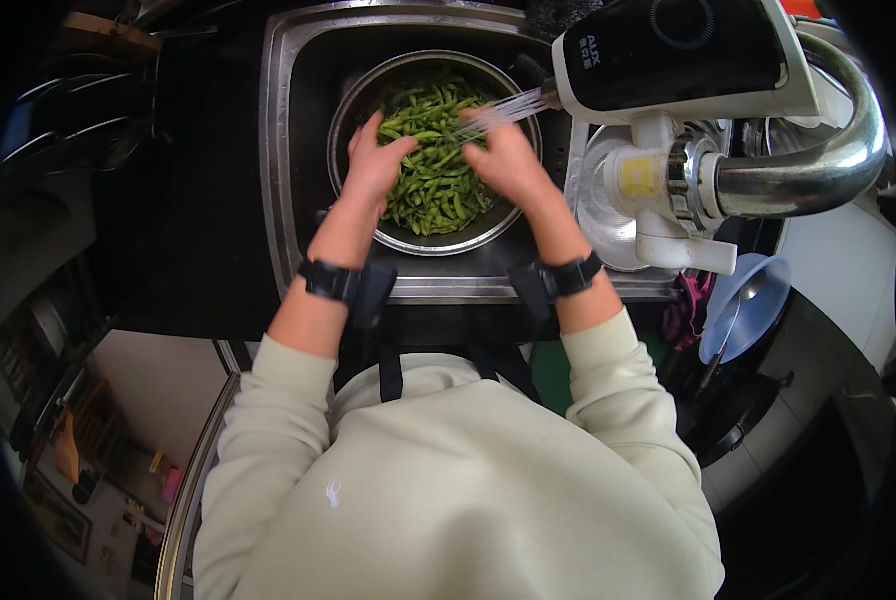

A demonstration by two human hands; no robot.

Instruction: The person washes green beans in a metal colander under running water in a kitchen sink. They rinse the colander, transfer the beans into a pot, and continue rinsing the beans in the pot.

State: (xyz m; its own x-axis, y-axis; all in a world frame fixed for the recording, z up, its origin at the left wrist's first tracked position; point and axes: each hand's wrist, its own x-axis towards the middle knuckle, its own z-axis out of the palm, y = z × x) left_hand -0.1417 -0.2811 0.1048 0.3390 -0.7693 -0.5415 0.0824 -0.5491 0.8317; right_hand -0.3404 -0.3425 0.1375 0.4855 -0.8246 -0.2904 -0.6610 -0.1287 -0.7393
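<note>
A round metal basin point(455, 248) stands in the stainless steel sink point(275, 165), holding a heap of green soybean pods point(437, 187). My left hand point(375, 161) is at the heap's left side, thumb and fingers apart, some fingertips hidden among the pods. At the upper right of the heap, my right hand point(502, 154) touches the pods with bent fingers; its grip is blurred. Water sprays from the nozzle of an AUX faucet heater point(673, 56) across my right hand onto the pods.
The curved chrome spout point(800, 184) and a white valve lever point(692, 253) reach over the sink's right side, above a metal strainer point(605, 210). A blue plastic bowl point(767, 300) with a metal ladle lies at the right, near a black pan point(740, 420).
</note>
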